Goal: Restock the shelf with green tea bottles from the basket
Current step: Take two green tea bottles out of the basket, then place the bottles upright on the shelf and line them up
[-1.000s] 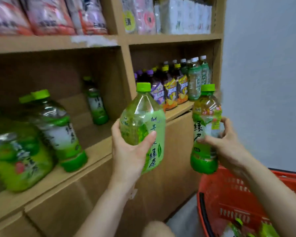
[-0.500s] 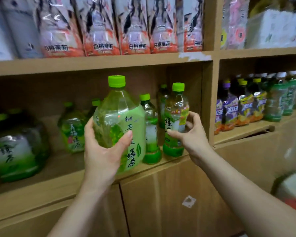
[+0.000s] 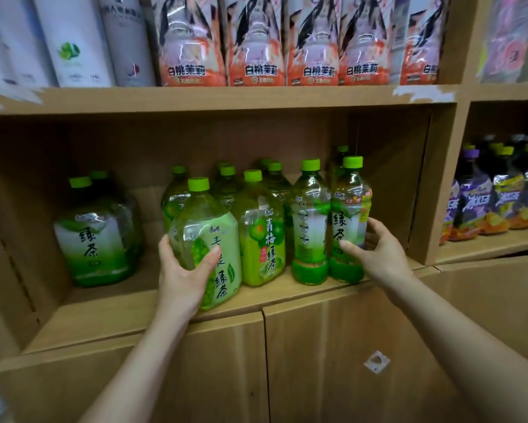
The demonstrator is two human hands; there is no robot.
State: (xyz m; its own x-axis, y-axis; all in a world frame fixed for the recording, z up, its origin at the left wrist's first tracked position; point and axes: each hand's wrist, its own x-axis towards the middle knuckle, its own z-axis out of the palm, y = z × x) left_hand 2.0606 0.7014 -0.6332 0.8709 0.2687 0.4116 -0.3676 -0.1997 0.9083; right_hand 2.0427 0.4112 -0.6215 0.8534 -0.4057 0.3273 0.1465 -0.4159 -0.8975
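My left hand (image 3: 185, 271) grips a wide green tea bottle (image 3: 207, 239) with a green cap, its base at the front edge of the wooden shelf (image 3: 134, 303). My right hand (image 3: 378, 250) holds a slim green tea bottle (image 3: 349, 215) that stands upright at the right end of the front row, thumb on its label and fingers behind it. Between the two stand a plum green tea bottle (image 3: 261, 230) and another slim bottle (image 3: 310, 221), with several more behind. The basket is out of view.
Large green tea bottles (image 3: 96, 230) stand at the shelf's left. A wooden divider (image 3: 433, 184) closes the compartment right of my right hand; purple and yellow drink bottles (image 3: 494, 196) fill the neighbouring bay. Peach jasmine packs (image 3: 256, 41) line the shelf above. Cabinet doors (image 3: 332, 361) are below.
Both hands carried their bottles from beside the red basket up into the shelf compartment. The slim bottle now stands on the shelf, and the wide one has come down to the shelf's front edge.
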